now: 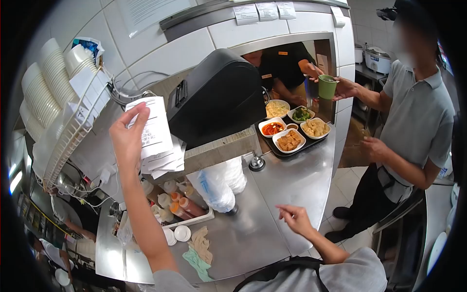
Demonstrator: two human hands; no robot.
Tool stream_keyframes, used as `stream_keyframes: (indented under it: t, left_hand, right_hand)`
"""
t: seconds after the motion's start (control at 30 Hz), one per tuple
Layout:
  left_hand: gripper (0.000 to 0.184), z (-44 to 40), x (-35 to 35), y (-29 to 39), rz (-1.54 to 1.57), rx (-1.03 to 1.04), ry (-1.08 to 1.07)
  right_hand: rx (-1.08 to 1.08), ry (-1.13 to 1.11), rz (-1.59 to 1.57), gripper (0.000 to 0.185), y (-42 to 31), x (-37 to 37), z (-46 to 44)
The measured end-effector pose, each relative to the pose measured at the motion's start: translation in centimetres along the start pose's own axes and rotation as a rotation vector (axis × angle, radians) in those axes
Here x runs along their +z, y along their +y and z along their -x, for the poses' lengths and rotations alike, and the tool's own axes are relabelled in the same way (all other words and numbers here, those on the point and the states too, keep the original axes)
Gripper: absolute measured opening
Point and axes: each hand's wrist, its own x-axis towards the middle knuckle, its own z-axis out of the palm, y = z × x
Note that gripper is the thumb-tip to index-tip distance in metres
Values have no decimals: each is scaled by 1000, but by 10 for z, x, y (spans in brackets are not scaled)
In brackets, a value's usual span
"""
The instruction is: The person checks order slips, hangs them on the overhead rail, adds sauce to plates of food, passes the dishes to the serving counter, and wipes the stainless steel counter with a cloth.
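Note:
My left hand (127, 127) is raised at the left, its thumb and fingers pinching a printed paper receipt (158, 130). Below that receipt, more paper slips (168, 164) lie loosely stacked at the edge of a shelf, beside a large black machine (214, 92) that looks like a receipt printer. My right hand (296, 219) hovers over the steel counter (243, 243), holding nothing, with the index finger stretched out and the other fingers partly bent.
A black tray (284, 155) with several food bowls sits at the pass window. A co-worker's hand (345, 89) and a person behind the window both reach a green cup (327, 87). Sauce bottles (187, 204), plastic bags (214, 185), cloths (199, 253) and stacked bowls (41, 92) are around.

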Motion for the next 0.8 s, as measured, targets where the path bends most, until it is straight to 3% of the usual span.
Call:
stream_keyframes:
  t: [0.13,0.23,0.27,0.33,0.37,0.43,0.5,0.53,0.67,0.8]
  left_hand:
    - [36,-2,2,-8,209,-129,-37]
    - [36,1,-2,-15,225,-157,-4]
    - [34,2,-2,-16,197,-189,-55]
    - [31,9,-3,-19,137,-263,-150]
    - [30,14,-3,-27,-28,-262,-211]
    - [29,19,-1,-46,-355,-242,-324]
    - [32,29,2,-36,-773,-2,-294]
    - [37,33,6,-18,-836,-105,-292]
    - [36,42,-7,-2,-940,-9,-156]
    - [34,64,-29,23,-835,-21,-26]
  right_hand:
    - [-18,161,-99,22,-5,-31,-46]
    - [-255,435,-50,19,-40,-64,-118]
    - [-302,514,132,17,-48,-77,-150]
    - [-677,623,232,14,-84,-91,-223]
    - [-697,589,107,17,-107,-91,-256]
    - [-930,736,499,23,-139,-100,-334]
    - [-951,743,645,27,-178,-101,-397]
    - [-997,766,713,29,-196,-102,-428]
    - [-1038,774,805,40,-245,-103,-510]
    - [-964,792,782,50,-217,-78,-544]
